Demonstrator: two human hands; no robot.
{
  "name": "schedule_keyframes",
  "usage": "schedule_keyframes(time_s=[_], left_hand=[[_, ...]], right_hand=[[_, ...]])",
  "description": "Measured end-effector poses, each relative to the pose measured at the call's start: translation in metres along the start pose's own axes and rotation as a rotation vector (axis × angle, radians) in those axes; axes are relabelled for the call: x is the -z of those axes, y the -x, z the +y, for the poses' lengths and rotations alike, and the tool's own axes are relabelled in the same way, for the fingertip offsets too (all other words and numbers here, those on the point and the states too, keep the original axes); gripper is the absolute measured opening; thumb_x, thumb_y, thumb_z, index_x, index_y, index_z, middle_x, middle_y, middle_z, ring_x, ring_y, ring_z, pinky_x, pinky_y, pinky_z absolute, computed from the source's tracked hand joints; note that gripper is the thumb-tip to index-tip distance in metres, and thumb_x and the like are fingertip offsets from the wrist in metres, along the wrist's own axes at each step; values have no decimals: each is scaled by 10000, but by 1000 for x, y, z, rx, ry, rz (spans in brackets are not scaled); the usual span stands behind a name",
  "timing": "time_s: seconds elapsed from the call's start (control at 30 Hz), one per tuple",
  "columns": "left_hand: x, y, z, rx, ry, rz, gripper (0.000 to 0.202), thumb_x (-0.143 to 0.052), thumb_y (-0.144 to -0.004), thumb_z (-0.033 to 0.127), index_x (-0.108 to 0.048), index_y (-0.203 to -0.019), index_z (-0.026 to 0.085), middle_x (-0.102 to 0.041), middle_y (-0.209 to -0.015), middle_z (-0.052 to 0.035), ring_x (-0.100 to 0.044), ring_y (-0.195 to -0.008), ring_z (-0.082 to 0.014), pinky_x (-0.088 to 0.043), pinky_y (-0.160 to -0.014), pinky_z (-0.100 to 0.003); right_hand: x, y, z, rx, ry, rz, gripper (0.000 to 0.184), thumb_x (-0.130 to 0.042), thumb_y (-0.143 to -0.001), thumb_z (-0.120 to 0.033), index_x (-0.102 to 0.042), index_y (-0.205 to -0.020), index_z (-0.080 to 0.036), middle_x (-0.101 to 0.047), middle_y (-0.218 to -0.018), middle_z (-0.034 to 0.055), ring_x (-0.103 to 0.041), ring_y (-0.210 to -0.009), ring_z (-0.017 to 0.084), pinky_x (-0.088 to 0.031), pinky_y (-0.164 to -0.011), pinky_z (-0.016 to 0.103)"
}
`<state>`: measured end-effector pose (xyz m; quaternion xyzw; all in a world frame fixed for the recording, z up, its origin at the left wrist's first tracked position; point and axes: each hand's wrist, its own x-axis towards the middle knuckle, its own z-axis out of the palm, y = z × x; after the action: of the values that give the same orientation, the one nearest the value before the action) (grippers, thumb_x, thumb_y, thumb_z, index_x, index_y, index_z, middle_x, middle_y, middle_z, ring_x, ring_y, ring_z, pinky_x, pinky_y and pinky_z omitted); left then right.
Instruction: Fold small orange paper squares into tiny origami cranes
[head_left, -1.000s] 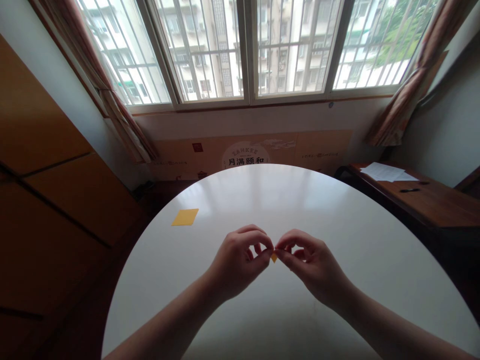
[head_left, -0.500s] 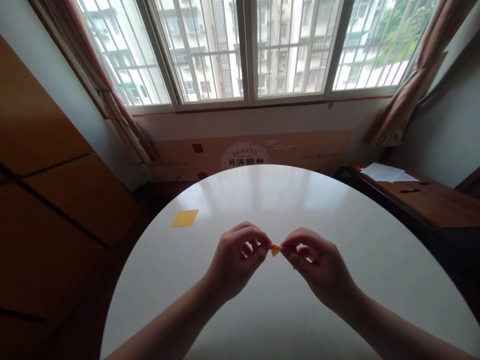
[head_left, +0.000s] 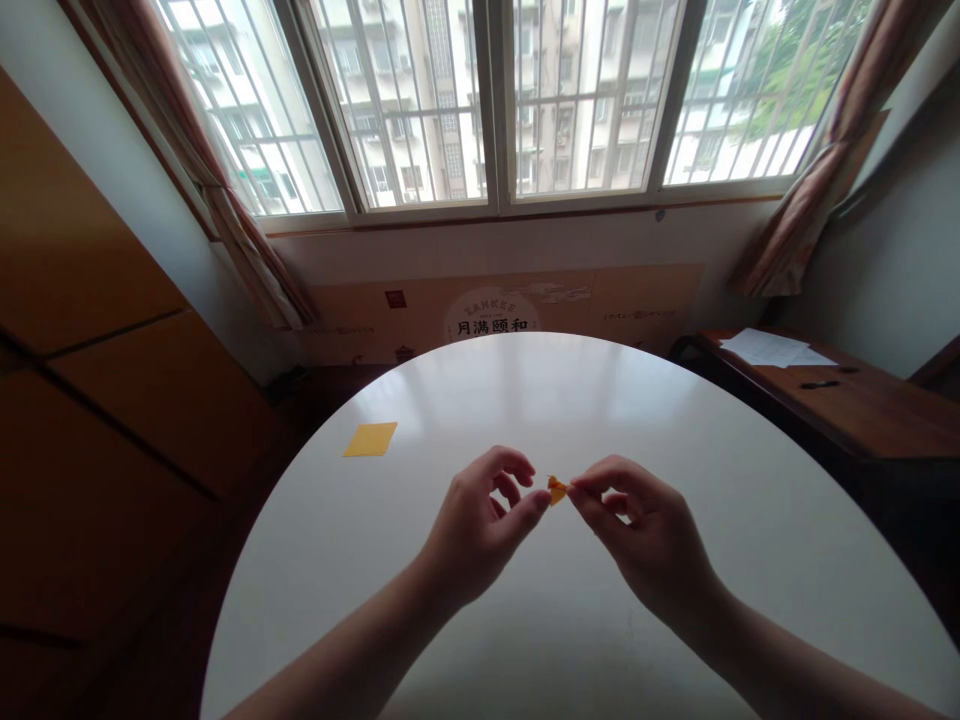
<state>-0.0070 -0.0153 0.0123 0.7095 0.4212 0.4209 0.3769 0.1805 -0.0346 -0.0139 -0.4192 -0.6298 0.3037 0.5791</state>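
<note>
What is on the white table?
A yellow sheet lies on the table. The right hand pinches a small yellow piece over it. The arms hide the surface behind them.

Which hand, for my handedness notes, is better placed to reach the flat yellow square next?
Likely the left hand: nearer the yellow square, its pinch open, while the right hand pinches the small yellow piece.

A glossy white desk [head_left: 562, 600] with a rounded far edge fills the lower view, pale reflections streaking its far part. On it, near the left side of the rim, a flat yellow sheet [head_left: 370, 440] lies slightly askew.
</note>
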Motion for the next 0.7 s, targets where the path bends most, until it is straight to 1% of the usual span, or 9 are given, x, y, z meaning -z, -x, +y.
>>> schedule_keyframes(time_s=[0.07,0.17,0.23,0.33,0.43,0.57,0.63,0.7], left_hand=[[-2,-2,-4,76,35,-74,245,-704,-857,392,-680,-879,149,-667,-868,-59,-575,-703,-141,-487,-509,-202],[-7,-3,-8,168,169,-156,315,-715,-841,435,-747,-941,137,-667,-840,-68,-571,-698,-153,-495,-481,-208],[-11,-3,-8,202,261,-158,334,-737,-820,438,-764,-946,130,-652,-789,-55,-556,-664,-142,-487,-463,-200],[-13,-2,-7,213,344,-109,336,-769,-788,446,-769,-863,118,-612,-683,-24,-516,-591,-114,-470,-449,-190],[-14,-1,-4,205,378,-71,348,-786,-772,458,-768,-823,115,-586,-632,-7,-505,-565,-104,-463,-449,-187],[-13,-1,-2,215,384,-73,339,-792,-770,453,-771,-806,117,-575,-615,-4,-508,-570,-106,-464,-459,-190],[-13,-1,-1,212,379,-72,329,-794,-769,446,-770,-799,119,-582,-619,-7,-509,-565,-105,-463,-459,-193],[-13,-1,0,188,359,-65,314,-796,-770,432,-769,-797,120,-615,-669,-23,-521,-572,-106,-464,-460,-196]], right_hand=[[1,0,1,25,10,17,67,-686,-896,-251,-684,-836,-223,-667,-794,23,-627,-706,159,-508,-554,253],[1,1,-1,104,36,9,58,-680,-893,-196,-683,-844,-227,-665,-788,13,-627,-699,147,-501,-555,241],[0,1,-3,158,49,-1,82,-672,-887,-160,-681,-846,-230,-658,-777,3,-618,-682,134,-491,-552,231],[-1,0,-7,193,60,-7,101,-665,-883,-140,-673,-848,-234,-657,-765,-9,-609,-667,124,-482,-552,225],[-1,0,-8,174,61,-15,99,-659,-887,-143,-666,-849,-234,-659,-761,-9,-607,-673,128,-484,-562,232],[-1,1,-8,131,44,-48,87,-661,-897,-164,-658,-843,-232,-655,-769,3,-604,-694,142,-490,-582,250],[-1,2,-7,101,-3,-76,67,-663,-907,-195,-663,-851,-230,-654,-786,14,-604,-708,149,-494,-592,258],[0,2,-5,19,-112,-100,39,-676,-915,-273,-675,-919,-234,-655,-834,26,-597,-717,153,-498,-580,258]])
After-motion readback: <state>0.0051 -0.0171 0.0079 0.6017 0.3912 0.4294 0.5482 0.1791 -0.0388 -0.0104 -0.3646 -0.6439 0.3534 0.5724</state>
